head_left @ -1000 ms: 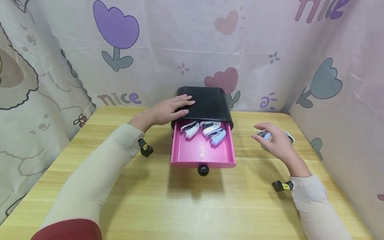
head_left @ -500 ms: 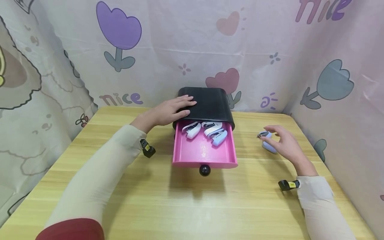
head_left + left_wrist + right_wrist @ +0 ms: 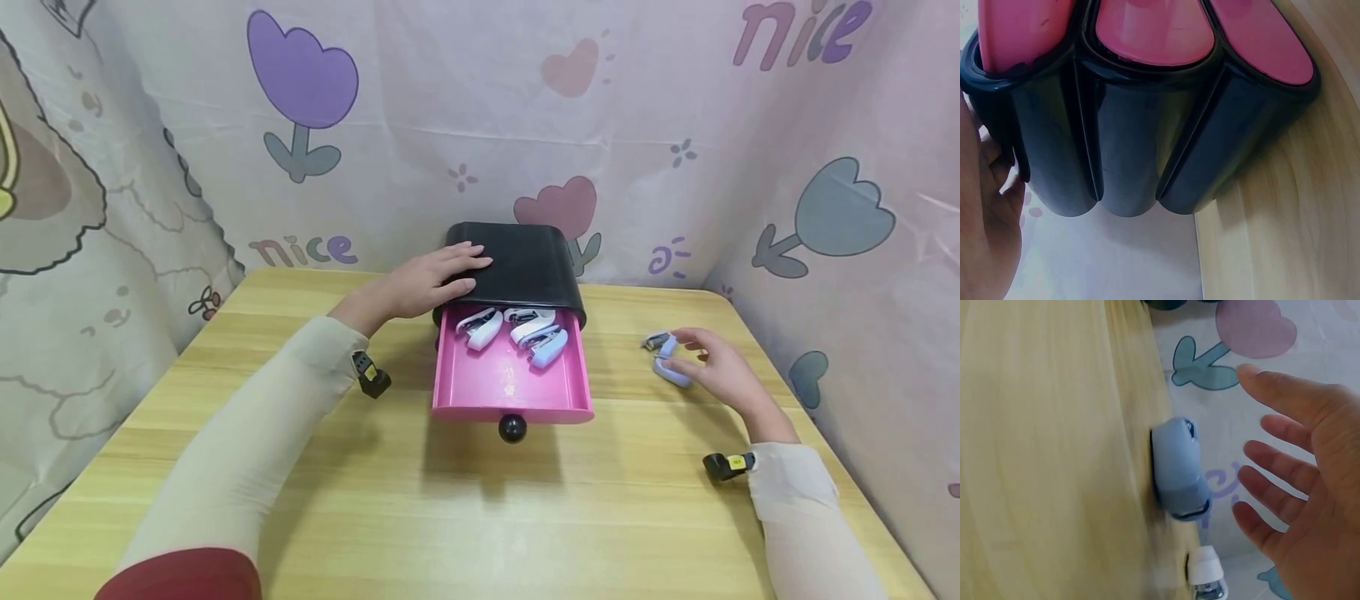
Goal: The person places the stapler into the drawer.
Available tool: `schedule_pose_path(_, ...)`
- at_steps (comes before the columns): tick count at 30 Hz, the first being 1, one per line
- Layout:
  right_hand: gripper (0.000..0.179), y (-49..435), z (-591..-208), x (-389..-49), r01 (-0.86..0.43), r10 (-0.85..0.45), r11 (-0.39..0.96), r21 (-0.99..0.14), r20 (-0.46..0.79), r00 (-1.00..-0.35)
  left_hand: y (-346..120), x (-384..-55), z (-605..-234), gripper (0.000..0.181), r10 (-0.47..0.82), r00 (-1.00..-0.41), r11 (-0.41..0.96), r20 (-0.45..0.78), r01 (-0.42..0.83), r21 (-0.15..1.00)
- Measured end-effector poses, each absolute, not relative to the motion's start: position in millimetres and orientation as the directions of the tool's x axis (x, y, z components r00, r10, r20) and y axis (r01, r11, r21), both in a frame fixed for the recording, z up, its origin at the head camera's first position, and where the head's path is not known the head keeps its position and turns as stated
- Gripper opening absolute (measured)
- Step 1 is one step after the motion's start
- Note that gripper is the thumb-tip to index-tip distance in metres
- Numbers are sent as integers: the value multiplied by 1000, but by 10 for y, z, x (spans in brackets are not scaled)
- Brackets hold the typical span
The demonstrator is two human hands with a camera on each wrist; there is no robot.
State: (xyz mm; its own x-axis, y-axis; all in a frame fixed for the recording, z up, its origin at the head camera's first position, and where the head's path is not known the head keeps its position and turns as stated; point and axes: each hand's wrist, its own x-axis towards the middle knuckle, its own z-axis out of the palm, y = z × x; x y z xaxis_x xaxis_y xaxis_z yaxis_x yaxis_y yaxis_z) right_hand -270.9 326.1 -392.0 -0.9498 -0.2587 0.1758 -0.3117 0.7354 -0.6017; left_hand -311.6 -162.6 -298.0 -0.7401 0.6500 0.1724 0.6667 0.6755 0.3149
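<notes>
My left hand (image 3: 431, 279) lies flat, fingers extended, on top of a black drawer box (image 3: 525, 262). Its pink top drawer (image 3: 487, 383) is pulled out by its black knob (image 3: 512, 428) side. Inside lie a white mini stapler (image 3: 480, 327), a second white one (image 3: 528, 321) and a light blue one (image 3: 547, 346). Over on the right, my right hand (image 3: 720, 371) has its fingers spread around a light blue mini stapler (image 3: 1179, 469) on the table. In the right wrist view the fingers stand apart from it, with nothing in the palm.
Beyond the blue stapler, the right wrist view shows a white mini stapler (image 3: 1205, 567), hidden behind my hand in the head view. Pink fronts of the lower drawers (image 3: 1154, 31) show in the left wrist view. A patterned curtain (image 3: 450, 108) surrounds the wooden table (image 3: 480, 525).
My right hand has shifted right and slightly down, closer around the blue stapler, uncovering more of it and covering the white one. The left hand stays on the box.
</notes>
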Motion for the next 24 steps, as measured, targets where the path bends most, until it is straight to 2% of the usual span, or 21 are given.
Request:
schedule_pose_path(11, 65, 3395, -4069, -2749, -242, -267, 739, -629, 57, -962, -1627, -3120, -2985, 54, 652, -735, 664, 186, 672, 329)
schedule_pose_path(24, 75, 3427, -4212, -2746, -189, -248, 745, -640, -3, -969, -1644, -3113, -3011, 54, 650, -734, 660, 196, 673, 333)
